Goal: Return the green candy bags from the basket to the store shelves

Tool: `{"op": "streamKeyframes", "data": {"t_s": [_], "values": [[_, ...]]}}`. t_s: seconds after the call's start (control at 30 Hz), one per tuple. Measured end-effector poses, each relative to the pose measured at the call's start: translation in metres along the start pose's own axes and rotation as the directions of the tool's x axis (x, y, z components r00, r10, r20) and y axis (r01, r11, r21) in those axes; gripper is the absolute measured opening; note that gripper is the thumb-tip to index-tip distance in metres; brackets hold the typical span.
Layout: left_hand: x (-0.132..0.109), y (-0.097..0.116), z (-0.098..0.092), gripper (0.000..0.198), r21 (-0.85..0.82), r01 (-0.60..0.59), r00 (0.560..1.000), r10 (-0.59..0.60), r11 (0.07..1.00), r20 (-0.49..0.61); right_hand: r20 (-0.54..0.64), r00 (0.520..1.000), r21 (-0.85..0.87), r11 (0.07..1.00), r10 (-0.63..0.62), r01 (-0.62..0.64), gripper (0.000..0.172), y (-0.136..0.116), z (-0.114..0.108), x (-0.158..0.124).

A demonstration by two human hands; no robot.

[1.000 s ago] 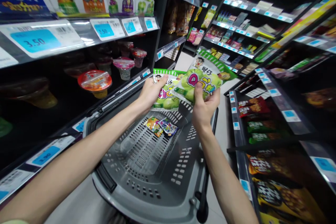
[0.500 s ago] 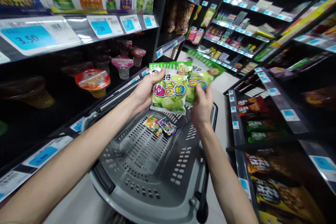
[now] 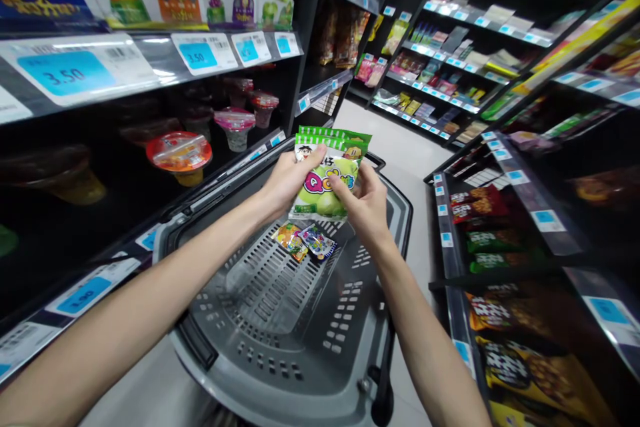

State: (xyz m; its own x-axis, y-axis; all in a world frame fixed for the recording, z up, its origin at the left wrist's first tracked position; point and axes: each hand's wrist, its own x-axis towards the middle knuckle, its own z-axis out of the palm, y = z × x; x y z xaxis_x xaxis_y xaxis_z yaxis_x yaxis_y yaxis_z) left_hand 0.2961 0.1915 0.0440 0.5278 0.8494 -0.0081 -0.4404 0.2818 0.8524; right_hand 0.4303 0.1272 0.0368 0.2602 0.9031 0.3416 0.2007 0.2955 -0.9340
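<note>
Two green-and-white packs of gummy candy [image 3: 320,203] are stacked one behind the other above the basket. My left hand [image 3: 290,180] grips their left side, thumb across the front. On the right side my right hand [image 3: 367,203] pinches the same packs, its thumb on the lettering. Only the top edge of the rear pack shows behind the front one. Below them, on the floor of the grey shopping basket [image 3: 280,360], lie an orange candy pack [image 3: 290,241] and a blue candy pack [image 3: 319,242], side by side and touching.
At the left, a shelf [image 3: 165,70] with price tags carries candy packs, with jelly cups [image 3: 179,153] below. On the right, a low shelf holds several snack bags [image 3: 515,367]. Farther back stand stocked shelves [image 3: 450,60] beyond a pale floor [image 3: 367,127].
The two green packs, side by side before, are now stacked together. My right hand has moved left, bringing its pack behind the other. The packs in the basket lie as before.
</note>
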Motion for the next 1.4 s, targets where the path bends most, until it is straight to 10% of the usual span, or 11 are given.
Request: {"op": "streamKeyframes", "data": {"t_s": [0.53, 0.7, 0.9, 1.07, 1.4], "values": [[0.003, -0.002, -0.001, 0.047, 0.194, -0.263, 0.964, 0.265, 0.945, 0.017, -0.214, 0.977, 0.044, 0.999, -0.019, 0.029, 0.03, 0.006, -0.006, 0.003], [0.005, 0.008, -0.01, 0.029, 0.364, -0.382, 0.91, 0.414, 0.85, -0.011, -0.484, 0.874, 0.179, 0.983, 0.047, 0.046, 0.034, 0.021, -0.024, 0.015], [0.006, 0.012, -0.014, 0.059, 0.432, -0.461, 0.874, 0.482, 0.775, 0.068, -0.578, 0.795, 0.318, 0.948, 0.182, 0.014, 0.032, 0.04, -0.041, 0.024], [0.004, 0.014, -0.012, 0.065, 0.377, -0.46, 0.878, 0.474, 0.804, 0.061, -0.676, 0.736, 0.174, 0.977, 0.025, 0.127, 0.036, 0.041, -0.045, 0.023], [0.003, 0.013, -0.011, 0.062, 0.409, -0.514, 0.85, 0.51, 0.754, 0.129, -0.575, 0.811, 0.282, 0.957, 0.109, 0.071, 0.04, 0.027, -0.032, 0.019]]}}
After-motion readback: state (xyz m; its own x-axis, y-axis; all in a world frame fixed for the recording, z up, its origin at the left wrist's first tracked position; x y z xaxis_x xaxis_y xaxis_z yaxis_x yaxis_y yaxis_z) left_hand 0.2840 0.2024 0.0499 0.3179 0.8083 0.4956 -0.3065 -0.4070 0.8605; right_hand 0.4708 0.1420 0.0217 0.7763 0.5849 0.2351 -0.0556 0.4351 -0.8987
